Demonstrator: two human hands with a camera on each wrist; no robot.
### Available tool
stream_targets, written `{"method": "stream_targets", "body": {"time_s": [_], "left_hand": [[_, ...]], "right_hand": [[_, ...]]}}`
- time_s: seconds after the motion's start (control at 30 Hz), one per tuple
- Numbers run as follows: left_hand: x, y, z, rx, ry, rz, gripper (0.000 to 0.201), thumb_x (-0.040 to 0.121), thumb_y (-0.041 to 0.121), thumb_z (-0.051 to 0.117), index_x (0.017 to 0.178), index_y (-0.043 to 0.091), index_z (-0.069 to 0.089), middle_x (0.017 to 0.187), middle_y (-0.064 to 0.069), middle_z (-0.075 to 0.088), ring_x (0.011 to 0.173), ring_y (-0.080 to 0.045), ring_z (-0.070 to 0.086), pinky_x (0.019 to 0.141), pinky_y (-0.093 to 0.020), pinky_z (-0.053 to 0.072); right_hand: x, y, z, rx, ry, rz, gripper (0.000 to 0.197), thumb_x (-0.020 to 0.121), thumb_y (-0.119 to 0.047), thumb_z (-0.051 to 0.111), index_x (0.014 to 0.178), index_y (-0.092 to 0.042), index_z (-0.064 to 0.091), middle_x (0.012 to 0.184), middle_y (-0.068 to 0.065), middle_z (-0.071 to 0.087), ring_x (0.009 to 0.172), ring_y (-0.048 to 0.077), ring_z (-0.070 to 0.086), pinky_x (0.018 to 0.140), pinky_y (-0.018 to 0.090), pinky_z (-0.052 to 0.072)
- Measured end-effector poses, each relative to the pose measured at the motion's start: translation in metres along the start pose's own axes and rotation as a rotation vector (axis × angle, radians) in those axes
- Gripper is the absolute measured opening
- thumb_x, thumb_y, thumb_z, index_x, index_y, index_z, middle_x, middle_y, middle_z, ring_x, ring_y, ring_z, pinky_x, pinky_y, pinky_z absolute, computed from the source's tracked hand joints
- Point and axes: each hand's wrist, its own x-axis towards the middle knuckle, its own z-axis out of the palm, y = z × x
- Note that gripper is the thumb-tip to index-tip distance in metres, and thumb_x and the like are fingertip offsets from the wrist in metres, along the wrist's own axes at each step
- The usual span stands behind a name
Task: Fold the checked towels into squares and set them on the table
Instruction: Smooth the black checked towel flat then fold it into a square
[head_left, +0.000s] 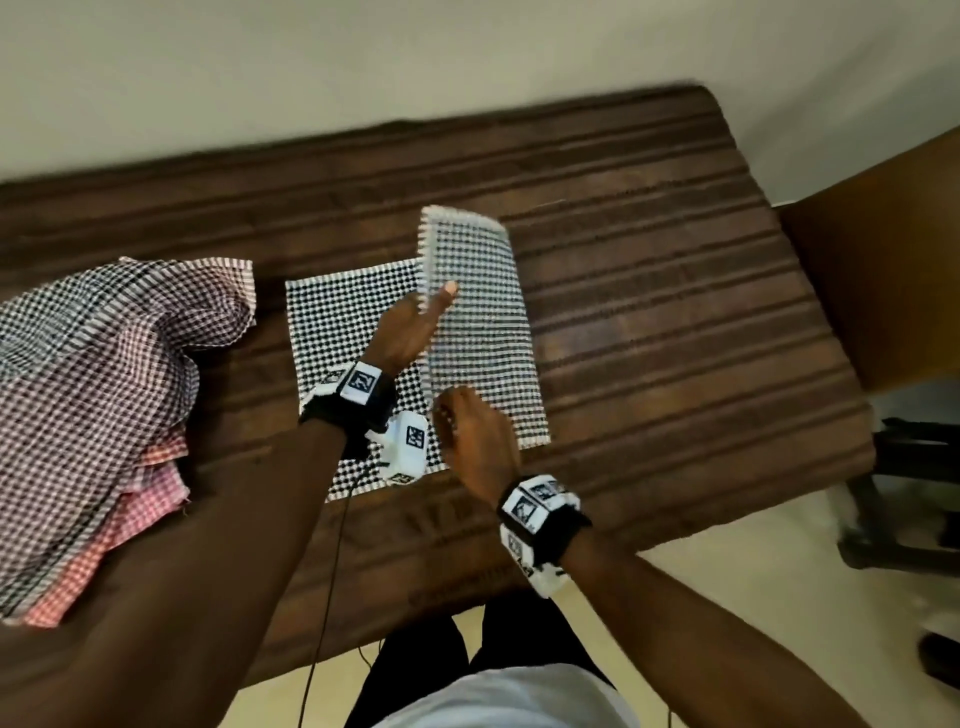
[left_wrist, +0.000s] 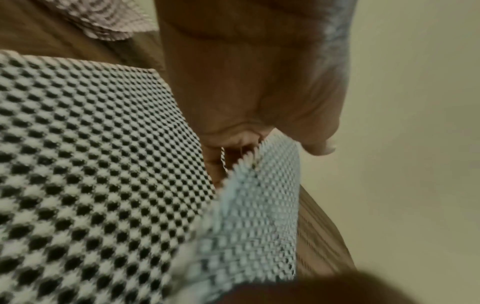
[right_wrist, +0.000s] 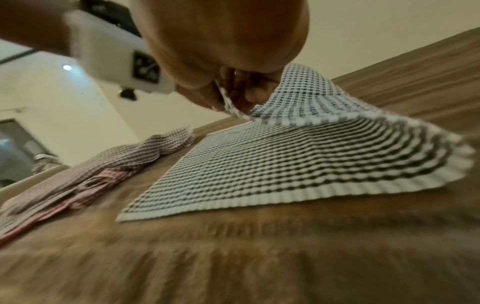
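Note:
A black-and-white checked towel (head_left: 343, 317) lies on the brown ribbed table (head_left: 675, 338). Its right half (head_left: 483, 322) is lifted and folded over toward the left, pale underside up. My left hand (head_left: 415, 322) pinches the raised edge at its far part, thumb on top; in the left wrist view the fingers (left_wrist: 233, 144) clamp the toothed hem of the towel (left_wrist: 78, 164). My right hand (head_left: 472, 431) pinches the same edge nearer me; the right wrist view shows its fingers (right_wrist: 241, 96) closed on the corner of the towel (right_wrist: 259, 164).
A heap of unfolded checked towels (head_left: 93, 374), black and pink, lies on the table's left side, also seen as the heap (right_wrist: 91, 174). A wooden piece of furniture (head_left: 883, 270) stands to the right. A dark stool frame (head_left: 909, 493) sits on the floor beyond the table's right edge.

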Motion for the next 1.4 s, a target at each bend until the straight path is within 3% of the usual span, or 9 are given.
{"method": "stream_targets", "body": {"time_s": [0.07, 0.2, 0.4, 0.6, 0.9, 1.07, 1.13, 1.27, 1.4], "left_hand": [[0.004, -0.009, -0.022, 0.076, 0.104, 0.028, 0.051, 0.082, 0.070, 0.054, 0.091, 0.021, 0.068, 0.094, -0.003, 0.071, 0.094, -0.022, 0.066, 0.092, -0.042, 0.048], [0.006, -0.033, -0.071, 0.269, 0.310, -0.010, 0.027, 0.098, 0.030, 0.051, 0.099, 0.008, 0.066, 0.109, -0.019, 0.068, 0.107, -0.032, 0.061, 0.088, -0.032, 0.042], [0.005, -0.073, -0.126, 0.402, 0.258, -0.040, 0.041, 0.089, 0.041, 0.060, 0.101, 0.004, 0.071, 0.102, -0.019, 0.071, 0.102, -0.033, 0.065, 0.086, -0.034, 0.048], [0.002, -0.084, -0.144, 0.404, 0.327, -0.020, 0.028, 0.082, 0.031, 0.073, 0.083, 0.003, 0.073, 0.084, -0.016, 0.072, 0.078, -0.022, 0.064, 0.066, -0.019, 0.026], [0.000, -0.085, -0.148, 0.373, 0.410, -0.022, 0.035, 0.078, 0.034, 0.078, 0.091, 0.003, 0.071, 0.093, -0.014, 0.073, 0.093, -0.027, 0.066, 0.079, -0.022, 0.029], [0.001, -0.089, -0.150, 0.312, 0.434, -0.020, 0.035, 0.073, 0.033, 0.081, 0.090, 0.005, 0.069, 0.089, -0.012, 0.073, 0.086, -0.023, 0.068, 0.078, -0.016, 0.035], [-0.003, -0.092, -0.148, 0.304, 0.517, 0.029, 0.040, 0.069, 0.035, 0.083, 0.094, 0.009, 0.064, 0.090, -0.007, 0.070, 0.087, -0.021, 0.066, 0.079, -0.026, 0.047], [-0.013, -0.092, -0.126, 0.592, 0.608, 0.238, 0.043, 0.084, 0.043, 0.065, 0.112, 0.012, 0.055, 0.112, -0.006, 0.061, 0.107, -0.025, 0.053, 0.081, -0.039, 0.045], [0.002, -0.098, -0.104, 0.769, 0.397, 0.377, 0.043, 0.097, 0.033, 0.047, 0.133, 0.009, 0.049, 0.144, -0.011, 0.046, 0.132, -0.028, 0.041, 0.104, -0.045, 0.036]], "right_hand": [[-0.007, -0.026, 0.018, 0.021, -0.079, -0.022, 0.021, 0.084, -0.020, 0.053, 0.100, -0.008, 0.061, 0.090, 0.010, 0.064, 0.071, 0.032, 0.063, 0.055, 0.035, 0.047], [-0.012, -0.056, 0.050, 0.061, -0.115, 0.016, 0.017, 0.087, -0.016, 0.059, 0.101, -0.008, 0.061, 0.091, 0.009, 0.066, 0.074, 0.028, 0.064, 0.060, 0.035, 0.050], [-0.008, -0.082, 0.087, 0.056, -0.198, 0.029, 0.018, 0.091, -0.019, 0.053, 0.105, -0.008, 0.057, 0.095, 0.012, 0.064, 0.079, 0.031, 0.062, 0.066, 0.039, 0.050], [-0.008, -0.099, 0.110, 0.083, -0.233, 0.056, 0.019, 0.090, -0.017, 0.054, 0.105, -0.007, 0.055, 0.091, 0.013, 0.064, 0.078, 0.030, 0.062, 0.067, 0.037, 0.049], [-0.009, -0.099, 0.127, 0.072, -0.267, 0.149, 0.023, 0.090, -0.019, 0.054, 0.110, -0.007, 0.052, 0.097, 0.014, 0.063, 0.082, 0.032, 0.062, 0.071, 0.040, 0.051], [-0.013, -0.094, 0.126, 0.019, -0.309, 0.115, 0.047, 0.092, -0.052, 0.044, 0.110, -0.010, 0.053, 0.102, 0.009, 0.062, 0.086, 0.025, 0.060, 0.071, 0.038, 0.052], [-0.009, -0.088, 0.116, -0.012, -0.211, 0.135, 0.053, 0.092, -0.058, 0.040, 0.107, -0.010, 0.056, 0.100, 0.007, 0.062, 0.089, 0.021, 0.058, 0.073, 0.035, 0.050], [0.034, -0.054, 0.091, -0.198, 0.137, 0.205, 0.025, 0.096, -0.032, 0.050, 0.099, -0.008, 0.059, 0.094, 0.008, 0.060, 0.086, 0.021, 0.054, 0.075, 0.039, 0.050], [0.103, -0.034, 0.091, -0.312, 0.039, 0.179, 0.031, 0.092, -0.011, 0.050, 0.122, -0.002, 0.052, 0.127, 0.018, 0.054, 0.120, 0.032, 0.049, 0.103, 0.046, 0.041]]}}
